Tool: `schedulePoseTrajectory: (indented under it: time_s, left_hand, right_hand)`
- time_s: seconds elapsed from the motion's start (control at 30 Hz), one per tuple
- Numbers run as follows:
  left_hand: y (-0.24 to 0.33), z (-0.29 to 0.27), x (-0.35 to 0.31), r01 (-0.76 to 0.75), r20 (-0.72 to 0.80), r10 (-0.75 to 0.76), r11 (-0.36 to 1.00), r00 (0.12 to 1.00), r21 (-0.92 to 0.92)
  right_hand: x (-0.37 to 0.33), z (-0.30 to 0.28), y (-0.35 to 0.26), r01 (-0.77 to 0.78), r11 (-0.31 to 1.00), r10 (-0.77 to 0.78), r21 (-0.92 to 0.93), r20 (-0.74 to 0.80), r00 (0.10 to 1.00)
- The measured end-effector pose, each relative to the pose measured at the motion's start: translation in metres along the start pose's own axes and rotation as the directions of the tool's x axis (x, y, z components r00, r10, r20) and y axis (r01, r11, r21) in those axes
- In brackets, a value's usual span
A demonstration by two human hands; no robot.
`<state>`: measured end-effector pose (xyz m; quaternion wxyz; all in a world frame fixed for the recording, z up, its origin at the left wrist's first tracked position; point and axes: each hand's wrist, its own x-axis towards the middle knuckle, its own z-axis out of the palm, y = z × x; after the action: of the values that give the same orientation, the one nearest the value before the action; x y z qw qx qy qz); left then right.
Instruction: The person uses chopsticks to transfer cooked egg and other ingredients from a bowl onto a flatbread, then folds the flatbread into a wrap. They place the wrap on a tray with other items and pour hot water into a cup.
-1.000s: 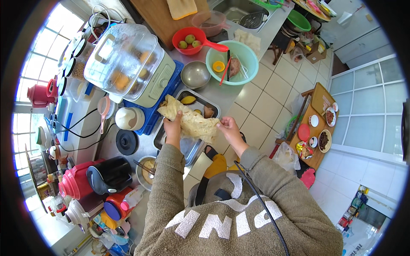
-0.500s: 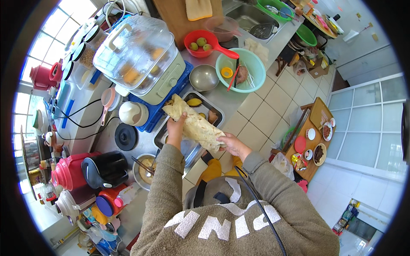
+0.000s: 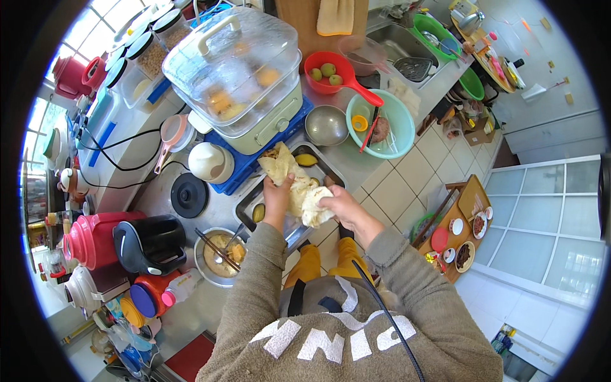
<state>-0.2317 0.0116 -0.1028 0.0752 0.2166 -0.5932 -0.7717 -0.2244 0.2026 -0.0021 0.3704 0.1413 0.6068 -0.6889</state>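
Above a metal tray (image 3: 333, 170) I hold a pale yellow flatbread (image 3: 296, 191) with browned spots, folded lengthwise into a roll. My left hand (image 3: 278, 198) is closed around its middle, thumb on top. My right hand (image 3: 345, 207) grips the near right end, which is bunched up and whiter. Its far end flares loosely over the tray. In the tray lie yellowish oval pieces of food (image 3: 306, 160), partly hidden by the bread. Left of my left forearm stands a bowl of pale food (image 3: 223, 266) with chopsticks (image 3: 215, 248) and a spoon in it.
A lidded steamer (image 3: 235, 83) stands on a blue tray beyond my hands. Behind are a steel bowl (image 3: 326, 125), a red strainer (image 3: 349, 75) with green fruit and a mint basin (image 3: 398, 145). A black lid (image 3: 189, 195) and black jug (image 3: 156, 249) are at left.
The flatbread looks shorter and more bunched at its right end. My hands have come closer together, the right one moving inward. The whole view has shifted slightly.
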Motion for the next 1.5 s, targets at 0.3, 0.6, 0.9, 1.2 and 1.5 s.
schedulePoseTrajectory:
  time_s: [0.3,0.6,0.9,1.2,1.5]
  left_hand:
    - [0.007,0.001,-0.002,0.084,0.046,-0.073,0.956,0.996,-0.281]
    - [0.045,-0.011,-0.011,0.420,0.163,-0.387,0.830,0.907,-0.366]
    - [0.027,-0.007,-0.010,0.084,0.108,-0.102,0.983,0.989,0.161]
    - [0.030,0.007,-0.020,0.075,0.026,-0.073,0.995,0.997,-0.067]
    - [0.034,0.008,-0.027,0.006,0.050,-0.002,0.997,0.999,-0.071]
  right_hand:
    - [0.041,0.028,-0.032,-0.160,0.908,0.088,0.388,0.198,0.976]
    - [0.036,0.025,-0.024,-0.072,0.953,0.007,0.294,0.216,0.976]
    - [0.034,0.024,-0.031,-0.054,0.995,0.038,0.089,0.169,0.985]
    - [0.095,0.012,-0.016,0.497,0.752,-0.476,-0.432,0.166,0.864]
    - [0.108,0.016,-0.035,0.338,0.883,-0.265,-0.326,0.247,0.932]
